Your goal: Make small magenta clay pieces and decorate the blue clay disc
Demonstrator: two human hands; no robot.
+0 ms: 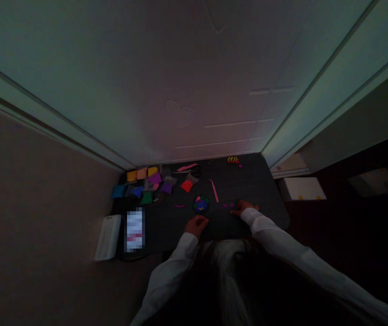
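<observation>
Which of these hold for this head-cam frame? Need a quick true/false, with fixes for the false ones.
1. The right hand grips the long pink tool. False: the tool lies on the dark table, apart from both hands.
2. A round blue-and-green piece lies just ahead of the left hand. True.
3. Small magenta bits lie just ahead of the right hand. True.
4. Both sleeves are black. False: both sleeves are white.
5. The coloured square packets sit at the table's left end. True.
</observation>
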